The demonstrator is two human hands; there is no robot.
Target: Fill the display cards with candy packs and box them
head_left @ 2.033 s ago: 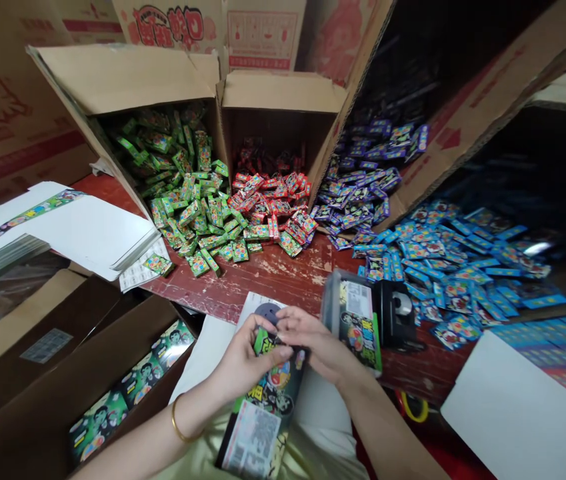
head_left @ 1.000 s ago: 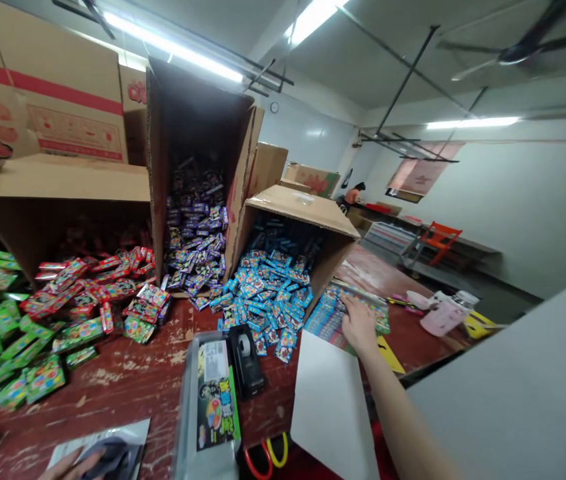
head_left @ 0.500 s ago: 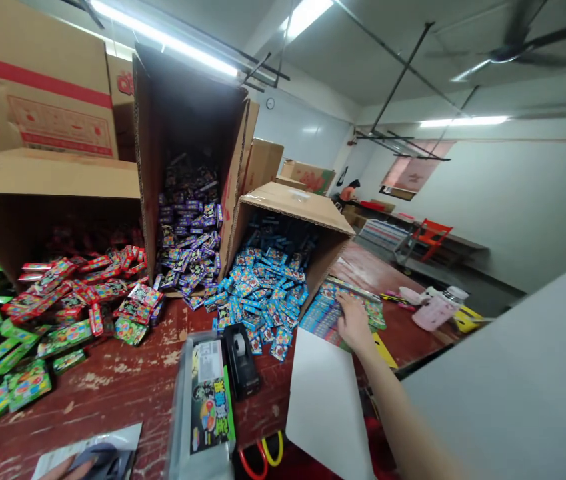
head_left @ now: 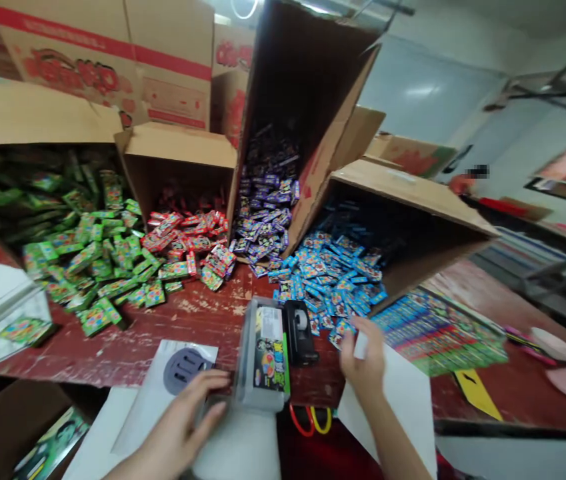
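Observation:
My left hand [head_left: 187, 420] is open, thumb and fingers apart, at the lower left corner of a clear plastic case [head_left: 245, 373] with a printed label; whether it touches the case I cannot tell. Beside that hand, a grey round piece with slots [head_left: 183, 367] lies on a white sheet in a clear sleeve [head_left: 150, 393]. My right hand [head_left: 367, 363] is over a white card [head_left: 397, 407], fingers bent and apart, with white showing between them. Just beyond it spreads a heap of blue candy-like packets [head_left: 335, 280]. A black tape dispenser [head_left: 301, 343] stands between the hands.
Tipped cartons spill green [head_left: 113, 253], red [head_left: 183, 233] and purple packets [head_left: 267, 220]. Rows of coloured packets [head_left: 443, 327] lie at right, near a yellow cutter [head_left: 477, 393]. Red and yellow loop handles [head_left: 313, 420] show at the table edge. Another person [head_left: 463, 183] is far back.
The view has swung left and down. My right hand has left the rows of packets and come back over the white card. My left hand has moved from the grey round piece toward the plastic case.

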